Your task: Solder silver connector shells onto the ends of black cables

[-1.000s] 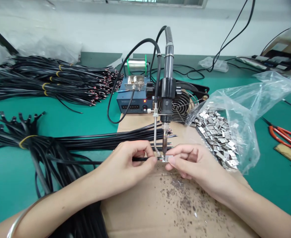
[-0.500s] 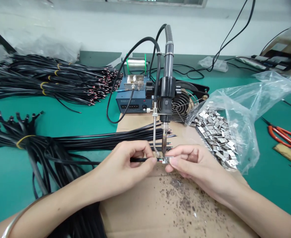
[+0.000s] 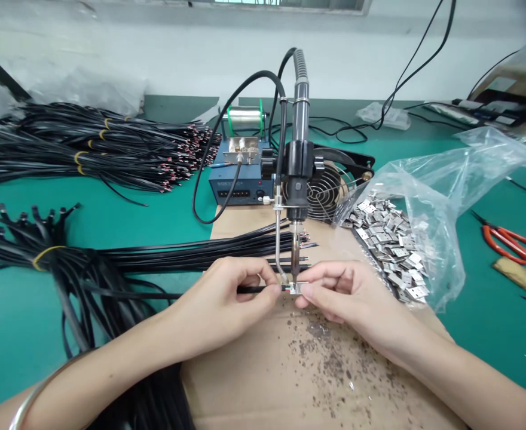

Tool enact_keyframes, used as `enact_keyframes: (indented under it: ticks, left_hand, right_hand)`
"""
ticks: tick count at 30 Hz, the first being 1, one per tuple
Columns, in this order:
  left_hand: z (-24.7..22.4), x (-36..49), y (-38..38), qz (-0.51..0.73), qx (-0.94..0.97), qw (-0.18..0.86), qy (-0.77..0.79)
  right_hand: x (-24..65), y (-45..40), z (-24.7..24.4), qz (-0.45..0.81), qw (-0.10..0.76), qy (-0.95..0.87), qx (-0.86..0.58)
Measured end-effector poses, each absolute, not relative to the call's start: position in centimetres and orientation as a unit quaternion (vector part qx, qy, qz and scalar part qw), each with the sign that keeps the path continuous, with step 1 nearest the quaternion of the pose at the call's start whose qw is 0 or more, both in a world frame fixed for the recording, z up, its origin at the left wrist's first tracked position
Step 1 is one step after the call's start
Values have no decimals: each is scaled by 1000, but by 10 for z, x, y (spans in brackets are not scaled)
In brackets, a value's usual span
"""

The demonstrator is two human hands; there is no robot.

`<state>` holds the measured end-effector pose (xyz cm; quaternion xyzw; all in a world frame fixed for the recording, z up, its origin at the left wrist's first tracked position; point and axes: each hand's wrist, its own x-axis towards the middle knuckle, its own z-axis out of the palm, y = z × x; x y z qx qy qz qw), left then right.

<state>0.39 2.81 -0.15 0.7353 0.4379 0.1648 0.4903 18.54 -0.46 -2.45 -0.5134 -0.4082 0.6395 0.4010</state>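
Note:
My left hand (image 3: 240, 298) pinches a black cable (image 3: 250, 289) close to its stripped end, where small coloured wires show. Between thumb and fingers, my right hand (image 3: 343, 292) grips a small metal connector (image 3: 297, 288). The wire ends meet the connector's left side. Right above them stands the upright soldering iron (image 3: 297, 179), its tip at the connector. A thin metal feed tube (image 3: 278, 239) comes down beside the tip on the left.
Bundled black cables (image 3: 97, 263) lie left and behind my hands. A blue soldering station (image 3: 238, 179), a fan (image 3: 324, 191), a plastic bag of metal connectors (image 3: 391, 245) and orange-handled scissors (image 3: 514, 243) surround the cardboard sheet (image 3: 254, 382).
The connector has shifted slightly left relative to the iron's tip, along with my right hand's fingertips. The whole view has moved a little; both hands keep their hold.

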Motion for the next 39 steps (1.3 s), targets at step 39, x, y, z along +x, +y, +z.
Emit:
enact_keyframes:
  ticks: [39]
  left_hand:
    - [-2,5,27,163,729,496,443]
  right_hand:
    - [186,-3,-25,654,388,-405,-508]
